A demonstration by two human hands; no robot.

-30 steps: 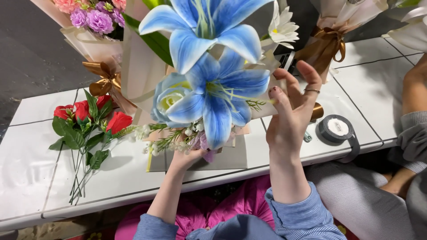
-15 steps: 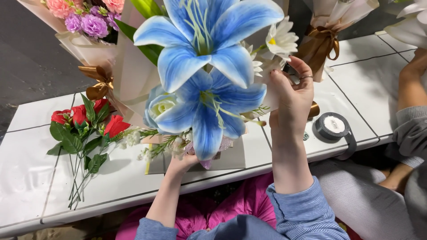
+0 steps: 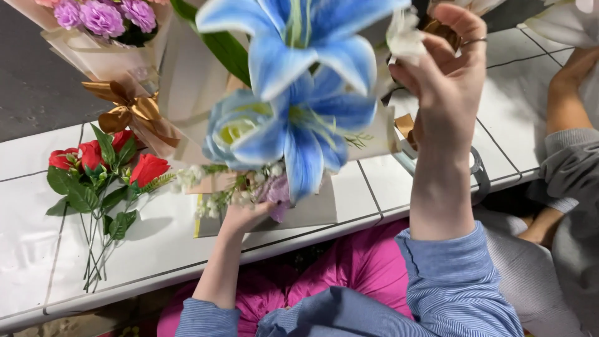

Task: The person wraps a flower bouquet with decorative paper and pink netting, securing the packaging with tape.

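Blue lily bouquet [image 3: 299, 118]: being held upright at the middle of the view, close under the camera, with small white filler sprigs [image 3: 212, 190] at its base.
Change: the bouquet is now sitting higher and nearer the camera than a second ago, its top bloom running out of view at 12 o'clock; the white blossom has gone from tucked among the blue petals to pinched up at 1 o'clock.
Meaning: judging by this, the arrangement is being adjusted bloom by bloom.
Left hand [image 3: 246, 215]: gripping the stems from below at 6 o'clock, fingers closed around them.
Right hand [image 3: 446, 75]: raised at 1 o'clock, fingertips closed narrowly on a white blossom [image 3: 404, 34].
Red roses [image 3: 103, 165]: lying loose on the white tabletop [image 3: 31, 249] at 9 o'clock, stems pointing to 7 o'clock.
Wrapped bouquet [image 3: 106, 25]: lying at 11 o'clock, purple blooms in cream paper, a gold ribbon bow [image 3: 131, 112] tied below.
Grey card sheet [image 3: 312, 212]: lying flat behind the stems.
Other person: a grey sleeve [image 3: 571, 168] and forearm resting at 3 o'clock.
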